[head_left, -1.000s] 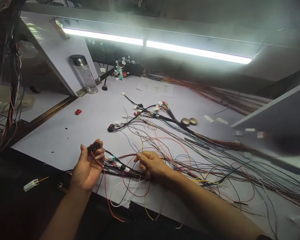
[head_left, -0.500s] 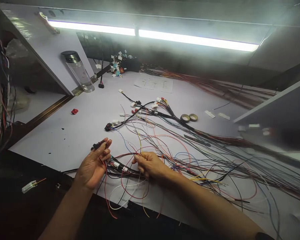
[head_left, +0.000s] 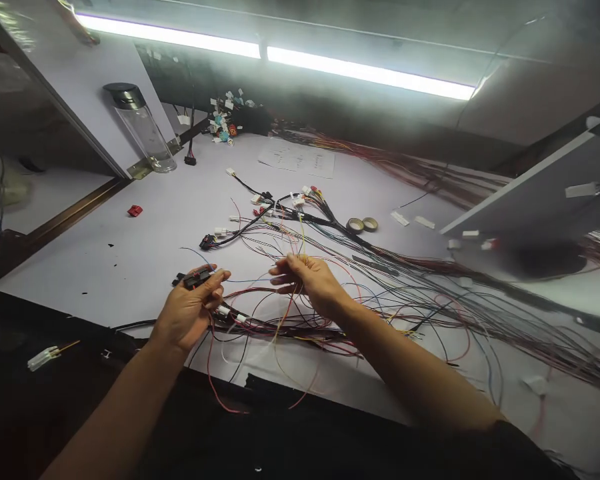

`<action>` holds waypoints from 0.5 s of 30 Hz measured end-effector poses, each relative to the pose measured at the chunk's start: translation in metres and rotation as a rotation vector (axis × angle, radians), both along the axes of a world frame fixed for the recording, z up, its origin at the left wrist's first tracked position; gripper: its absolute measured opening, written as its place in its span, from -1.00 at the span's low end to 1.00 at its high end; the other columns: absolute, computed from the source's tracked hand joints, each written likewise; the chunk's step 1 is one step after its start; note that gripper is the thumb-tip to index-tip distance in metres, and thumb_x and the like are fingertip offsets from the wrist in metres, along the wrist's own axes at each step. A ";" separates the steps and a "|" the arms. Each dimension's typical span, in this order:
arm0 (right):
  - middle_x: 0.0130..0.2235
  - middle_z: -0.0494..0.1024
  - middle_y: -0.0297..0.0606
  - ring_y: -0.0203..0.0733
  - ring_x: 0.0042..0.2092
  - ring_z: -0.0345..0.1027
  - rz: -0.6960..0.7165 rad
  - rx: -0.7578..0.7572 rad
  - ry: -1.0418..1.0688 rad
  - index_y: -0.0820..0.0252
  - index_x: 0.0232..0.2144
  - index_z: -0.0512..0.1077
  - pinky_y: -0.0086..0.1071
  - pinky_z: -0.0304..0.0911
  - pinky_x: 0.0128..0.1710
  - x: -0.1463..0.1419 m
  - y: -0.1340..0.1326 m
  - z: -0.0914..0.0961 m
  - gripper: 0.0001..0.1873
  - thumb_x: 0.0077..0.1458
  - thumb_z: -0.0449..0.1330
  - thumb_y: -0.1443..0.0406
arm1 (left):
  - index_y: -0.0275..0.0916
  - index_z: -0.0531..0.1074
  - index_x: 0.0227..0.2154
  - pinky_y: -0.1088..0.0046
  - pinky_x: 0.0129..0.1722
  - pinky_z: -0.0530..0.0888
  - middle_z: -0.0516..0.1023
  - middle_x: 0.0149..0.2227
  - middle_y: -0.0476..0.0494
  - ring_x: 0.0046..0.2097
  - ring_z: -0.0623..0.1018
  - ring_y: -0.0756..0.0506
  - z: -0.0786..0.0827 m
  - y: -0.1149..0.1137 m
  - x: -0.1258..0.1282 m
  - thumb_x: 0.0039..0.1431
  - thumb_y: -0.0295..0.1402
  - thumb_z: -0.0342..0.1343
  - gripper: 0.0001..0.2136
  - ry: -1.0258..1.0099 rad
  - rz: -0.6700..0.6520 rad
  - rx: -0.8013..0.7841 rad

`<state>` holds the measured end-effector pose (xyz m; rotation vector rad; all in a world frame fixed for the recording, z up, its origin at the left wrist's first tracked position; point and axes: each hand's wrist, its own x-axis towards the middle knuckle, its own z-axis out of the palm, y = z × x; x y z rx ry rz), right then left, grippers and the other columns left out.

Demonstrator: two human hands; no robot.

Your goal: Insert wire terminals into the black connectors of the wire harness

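Near edge of tabletop: a small white connector (head_left: 43,358) with a short orange lead is seen on the dark strip in front of the white tabletop (head_left: 145,233), toward the near left corner.
Left hand (head_left: 190,313): it is closed in a pinch; a black connector (head_left: 196,278) is held between thumb and fingertips, just above the tabletop, a little in from the near edge.
Leads from the connector: red and black wires are seen running from it down past the palm and over the near edge.
Right hand (head_left: 307,283): it is raised just right of the left hand, the two apart; thumb and fingers are closed on a thin yellow wire (head_left: 280,327), which hangs from the pinch in a loop toward the near edge.
Loose wires (head_left: 405,307): a tangle of red, blue, black and white strands is spread from beneath both hands toward the right edge.
Middle of tabletop: a black-sheathed harness (head_left: 260,217) with white plugs is laid out, and two tape rolls (head_left: 361,225) lie touching just to its right.
Left edge: a small red part (head_left: 135,211) lies alone.
Far left corner: a clear bottle (head_left: 143,130) with a dark cap stands against the side panel.
Far edge: a printed sheet (head_left: 297,159) lies flat, a heap of small connectors (head_left: 225,123) is piled to its left, and a strip light (head_left: 275,57) is mounted above.
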<state>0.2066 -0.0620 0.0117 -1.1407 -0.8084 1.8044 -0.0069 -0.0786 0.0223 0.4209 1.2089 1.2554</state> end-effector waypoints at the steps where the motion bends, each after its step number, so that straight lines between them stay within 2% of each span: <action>1: -0.32 0.60 -0.22 -0.28 -0.35 0.51 -0.040 0.013 0.006 0.23 -0.32 0.42 -0.38 0.41 -0.35 0.009 0.005 0.005 -0.75 0.26 0.12 0.15 | -0.34 0.44 -0.38 0.70 -0.68 0.24 0.57 -0.37 -0.17 -0.58 0.33 0.14 0.002 -0.001 -0.004 -0.13 -0.57 0.36 -0.76 -0.010 0.037 0.014; 4: -0.32 0.59 -0.24 -0.27 -0.34 0.51 -0.114 0.039 0.007 0.21 -0.31 0.42 -0.34 0.42 -0.31 0.033 0.016 0.022 -0.74 0.33 0.02 0.20 | -0.37 0.47 -0.42 0.70 -0.69 0.24 0.56 -0.40 -0.17 -0.56 0.38 0.11 0.007 -0.002 -0.016 -0.17 -0.62 0.34 -0.79 -0.019 0.146 0.073; 7: -0.30 0.59 -0.23 -0.26 -0.29 0.51 -0.098 0.065 0.016 0.18 -0.31 0.43 -0.30 0.43 -0.22 0.044 0.017 0.035 -0.71 0.34 -0.01 0.19 | -0.38 0.48 -0.45 0.70 -0.70 0.24 0.56 -0.43 -0.17 -0.49 0.46 0.04 0.013 0.000 -0.021 -0.16 -0.67 0.30 -0.82 0.003 0.206 0.090; 11: -0.29 0.58 -0.21 -0.25 -0.27 0.50 -0.001 0.126 0.034 0.20 -0.34 0.46 -0.29 0.41 -0.20 0.037 0.016 0.049 -0.68 0.35 0.00 0.19 | -0.37 0.46 -0.47 0.70 -0.70 0.24 0.54 -0.45 -0.13 -0.45 0.50 0.01 0.021 0.003 -0.022 -0.10 -0.70 0.24 -0.84 0.007 0.213 0.105; 15: -0.19 0.57 -0.21 -0.28 -0.21 0.48 0.173 0.200 -0.013 0.22 -0.37 0.50 -0.34 0.37 -0.14 0.015 0.023 0.071 -0.68 0.33 0.04 0.21 | -0.34 0.47 -0.44 0.69 -0.68 0.28 0.55 -0.44 -0.11 -0.41 0.54 -0.03 0.032 0.008 -0.020 -0.10 -0.70 0.22 -0.83 0.027 0.211 0.160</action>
